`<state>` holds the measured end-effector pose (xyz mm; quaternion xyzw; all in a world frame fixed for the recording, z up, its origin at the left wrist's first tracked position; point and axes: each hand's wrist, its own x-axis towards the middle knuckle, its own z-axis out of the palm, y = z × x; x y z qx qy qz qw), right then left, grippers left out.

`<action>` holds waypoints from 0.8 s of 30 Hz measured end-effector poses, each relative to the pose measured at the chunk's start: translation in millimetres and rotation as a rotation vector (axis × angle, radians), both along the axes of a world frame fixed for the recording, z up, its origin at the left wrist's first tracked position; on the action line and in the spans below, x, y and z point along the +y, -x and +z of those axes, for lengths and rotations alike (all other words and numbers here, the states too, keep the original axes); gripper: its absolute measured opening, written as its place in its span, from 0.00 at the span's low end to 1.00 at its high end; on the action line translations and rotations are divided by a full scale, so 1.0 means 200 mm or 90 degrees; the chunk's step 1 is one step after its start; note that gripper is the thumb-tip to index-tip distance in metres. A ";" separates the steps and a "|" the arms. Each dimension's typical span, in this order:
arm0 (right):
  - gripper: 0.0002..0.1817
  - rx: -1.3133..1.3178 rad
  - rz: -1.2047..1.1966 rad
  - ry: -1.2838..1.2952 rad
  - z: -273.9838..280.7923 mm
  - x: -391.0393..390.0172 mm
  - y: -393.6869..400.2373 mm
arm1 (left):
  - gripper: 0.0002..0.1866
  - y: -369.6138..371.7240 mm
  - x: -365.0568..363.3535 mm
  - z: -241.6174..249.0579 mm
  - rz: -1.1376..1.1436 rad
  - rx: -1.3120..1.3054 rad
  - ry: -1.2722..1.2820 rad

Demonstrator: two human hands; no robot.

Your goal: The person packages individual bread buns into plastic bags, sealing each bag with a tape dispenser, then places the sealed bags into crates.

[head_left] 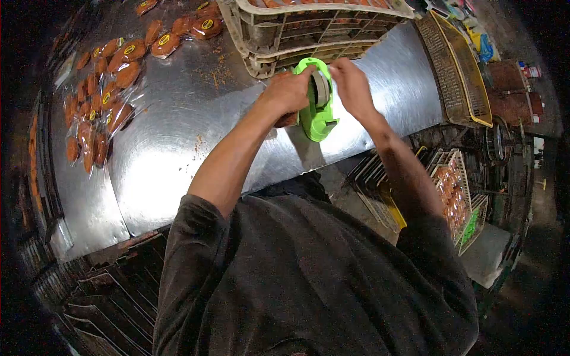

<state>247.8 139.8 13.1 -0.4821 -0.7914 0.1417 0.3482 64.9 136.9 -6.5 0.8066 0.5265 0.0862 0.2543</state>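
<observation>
Green plastic marks the tape dispenser (313, 120) at the upper centre of the frame, on the metal table (172, 98) below a crate (329, 10), with the left hand (289, 94) against it above a brown packet (287, 120) and the right hand (354, 89) bent close beside, though I cannot tell either's grip.

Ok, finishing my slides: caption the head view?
Over a metal table, left hand and right hand at a green tape dispenser, wrapped brown rounds off to the left.
</observation>
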 end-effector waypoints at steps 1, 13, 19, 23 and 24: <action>0.11 0.089 -0.060 0.112 0.00 -0.07 0.01 | 0.42 0.01 0.00 0.01 0.000 -0.003 -0.017; 0.16 0.406 -0.165 0.369 -0.17 -0.27 0.08 | 0.43 0.00 -0.10 0.03 0.003 0.010 -0.034; 0.15 0.457 -0.183 0.382 -0.19 -0.28 0.12 | 0.43 0.00 -0.17 0.15 0.019 0.003 0.037; 0.15 0.437 -0.193 0.362 -0.24 -0.26 0.10 | 0.45 -0.02 -0.19 0.08 0.015 -0.016 0.030; 0.15 0.435 -0.198 0.358 -0.25 -0.26 0.10 | 0.45 -0.01 -0.19 0.07 0.016 -0.019 0.020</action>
